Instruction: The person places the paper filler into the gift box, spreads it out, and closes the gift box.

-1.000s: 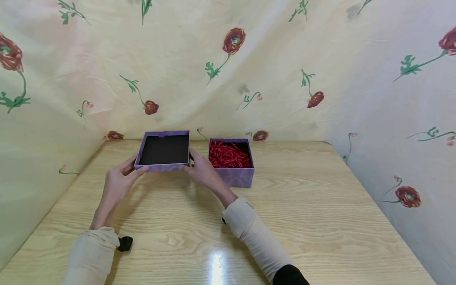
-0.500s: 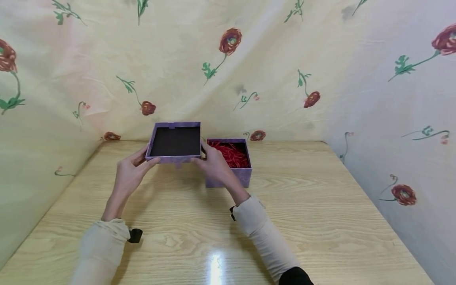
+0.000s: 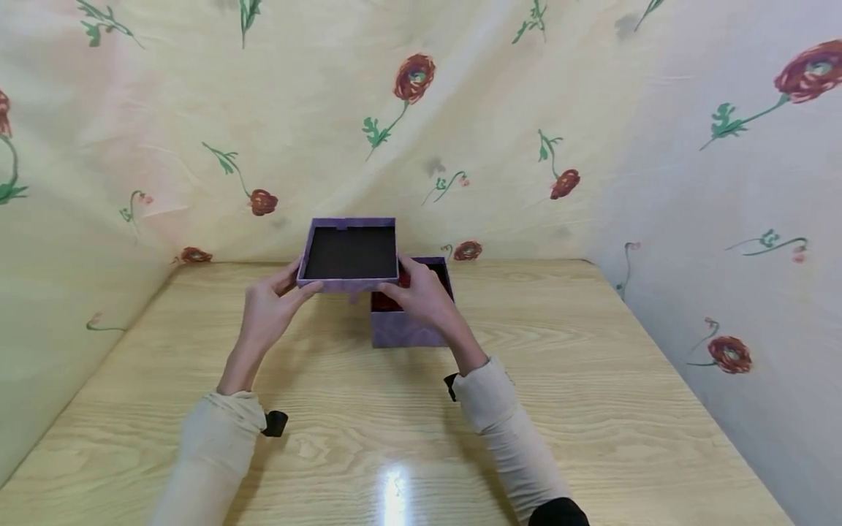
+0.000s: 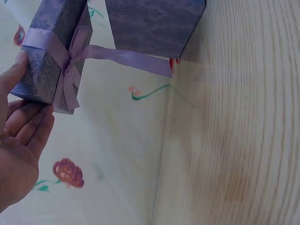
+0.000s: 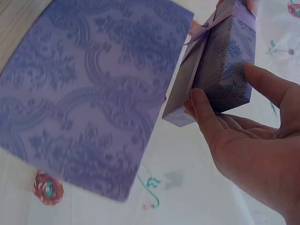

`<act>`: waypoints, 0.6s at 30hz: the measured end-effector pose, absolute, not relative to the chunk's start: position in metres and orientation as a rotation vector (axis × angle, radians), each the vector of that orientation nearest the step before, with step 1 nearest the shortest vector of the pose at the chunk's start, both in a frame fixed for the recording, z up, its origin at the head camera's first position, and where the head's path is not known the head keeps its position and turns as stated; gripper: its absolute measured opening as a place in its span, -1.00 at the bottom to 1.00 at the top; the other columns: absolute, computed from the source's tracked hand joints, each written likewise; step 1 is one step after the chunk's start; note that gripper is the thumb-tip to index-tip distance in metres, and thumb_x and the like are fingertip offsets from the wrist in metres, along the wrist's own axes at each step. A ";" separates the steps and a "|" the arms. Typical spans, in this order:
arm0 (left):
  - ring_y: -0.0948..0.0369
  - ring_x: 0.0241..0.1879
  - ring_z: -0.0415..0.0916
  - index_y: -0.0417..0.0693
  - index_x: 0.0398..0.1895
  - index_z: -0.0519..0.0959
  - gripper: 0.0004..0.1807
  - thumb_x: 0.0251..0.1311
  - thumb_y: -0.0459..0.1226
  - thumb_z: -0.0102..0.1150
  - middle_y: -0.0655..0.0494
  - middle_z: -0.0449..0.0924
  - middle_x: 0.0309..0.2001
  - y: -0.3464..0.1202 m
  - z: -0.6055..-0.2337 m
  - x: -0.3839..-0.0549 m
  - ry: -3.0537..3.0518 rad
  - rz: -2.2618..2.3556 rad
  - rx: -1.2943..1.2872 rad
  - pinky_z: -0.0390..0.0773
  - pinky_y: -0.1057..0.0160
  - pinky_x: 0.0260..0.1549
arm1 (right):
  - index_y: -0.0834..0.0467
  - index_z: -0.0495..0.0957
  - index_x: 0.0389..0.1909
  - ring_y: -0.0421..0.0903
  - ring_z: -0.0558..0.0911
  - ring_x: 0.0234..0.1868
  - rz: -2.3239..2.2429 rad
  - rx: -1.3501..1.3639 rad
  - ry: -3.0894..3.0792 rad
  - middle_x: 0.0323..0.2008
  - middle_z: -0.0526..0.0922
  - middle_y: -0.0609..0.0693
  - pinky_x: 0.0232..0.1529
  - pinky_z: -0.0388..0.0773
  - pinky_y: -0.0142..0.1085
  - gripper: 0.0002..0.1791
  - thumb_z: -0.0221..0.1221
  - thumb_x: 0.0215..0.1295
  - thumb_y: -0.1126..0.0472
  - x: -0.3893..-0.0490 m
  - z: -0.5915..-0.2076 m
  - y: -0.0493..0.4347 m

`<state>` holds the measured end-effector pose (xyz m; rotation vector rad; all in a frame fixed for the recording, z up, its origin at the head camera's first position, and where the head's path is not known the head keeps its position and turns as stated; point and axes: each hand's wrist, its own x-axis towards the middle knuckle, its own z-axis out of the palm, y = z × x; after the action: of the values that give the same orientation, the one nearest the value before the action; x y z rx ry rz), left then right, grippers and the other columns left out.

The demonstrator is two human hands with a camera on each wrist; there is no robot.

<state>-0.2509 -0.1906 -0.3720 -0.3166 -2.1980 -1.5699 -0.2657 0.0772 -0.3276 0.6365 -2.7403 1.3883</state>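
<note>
Both hands hold up a purple patterned box lid (image 3: pixel 351 252), its black inside facing the head camera. My left hand (image 3: pixel 266 310) grips its left end, thumb on the near side and fingers beneath. At the right end my right hand (image 3: pixel 424 292) grips it the same way. A lilac ribbon bow (image 4: pixel 70 65) is tied on the lid's outer face, one tail hanging loose. Behind the right hand stands the purple box base (image 3: pixel 408 329), and red shredded paper (image 3: pixel 384 301) shows inside it, partly covered by the lid and hand. In the right wrist view, the base's patterned side (image 5: pixel 93 93) looms close.
The pale wood table (image 3: pixel 368 424) spreads out in front of the base and under both forearms. Close behind its far edge hangs a cream cloth backdrop (image 3: pixel 316 109) with red flowers, which also closes off the left and right sides.
The lid has moved right and upward in both hands, from left of the base to partly overlapping it in the head view. The base stays put, while the head view has shifted slightly.
</note>
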 end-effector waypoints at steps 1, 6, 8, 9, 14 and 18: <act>-0.06 0.18 0.60 -0.07 0.42 0.50 -0.35 0.29 -0.16 0.46 -0.15 0.64 0.14 -0.188 -0.371 -0.252 -2.194 -1.575 -0.327 0.59 0.51 -0.16 | 0.19 0.11 0.63 -0.11 0.38 -0.60 1.385 0.638 -2.730 0.26 0.58 0.21 -0.11 0.44 -0.15 -0.21 0.23 0.53 0.09 -0.266 -0.327 0.080; -0.02 0.18 0.61 -0.06 0.42 0.51 -0.35 0.28 -0.16 0.47 -0.12 0.64 0.15 -0.175 -0.367 -0.255 -2.195 -1.589 -0.348 0.58 0.51 -0.14 | 0.18 0.20 0.60 0.00 0.62 0.11 1.437 0.673 -2.674 0.40 0.48 0.14 0.14 0.48 -0.07 -0.27 0.23 0.52 0.15 -0.267 -0.325 0.092; -0.01 0.18 0.61 -0.05 0.41 0.51 -0.34 0.27 -0.14 0.47 -0.11 0.64 0.15 -0.169 -0.365 -0.256 -2.203 -1.593 -0.349 0.56 0.53 -0.13 | 0.18 0.23 0.59 0.01 0.53 0.31 1.480 0.689 -2.650 0.38 0.51 0.12 0.21 0.48 -0.04 -0.31 0.22 0.53 0.19 -0.267 -0.323 0.097; 0.00 0.18 0.61 -0.04 0.41 0.51 -0.34 0.27 -0.14 0.47 -0.10 0.64 0.15 -0.167 -0.364 -0.257 -2.205 -1.597 -0.352 0.56 0.54 -0.13 | 0.18 0.24 0.58 0.02 0.49 0.36 1.502 0.697 -2.641 0.36 0.52 0.12 0.23 0.48 -0.04 -0.32 0.21 0.53 0.20 -0.267 -0.323 0.100; 0.04 0.21 0.59 -0.03 0.43 0.49 -0.32 0.27 -0.10 0.47 -0.08 0.62 0.19 -0.154 -0.363 -0.261 -2.225 -1.614 -0.358 0.55 0.52 -0.08 | 0.24 0.24 0.57 0.03 0.57 0.26 1.551 0.714 -2.608 0.32 0.55 0.17 0.14 0.53 -0.08 -0.34 0.20 0.53 0.26 -0.266 -0.322 0.112; 0.06 0.23 0.57 -0.06 0.44 0.48 -0.31 0.28 -0.10 0.46 -0.09 0.60 0.23 -0.147 -0.363 -0.264 -2.227 -1.630 -0.378 0.56 0.49 -0.05 | 0.24 0.23 0.57 0.00 0.62 0.11 1.568 0.699 -2.605 0.30 0.56 0.19 -0.04 0.52 -0.17 -0.33 0.20 0.52 0.27 -0.266 -0.322 0.122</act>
<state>-0.2643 -0.1466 -0.3634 -0.3783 -2.2268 -1.6300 -0.2663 0.1216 -0.3220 0.6990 -2.6050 1.5681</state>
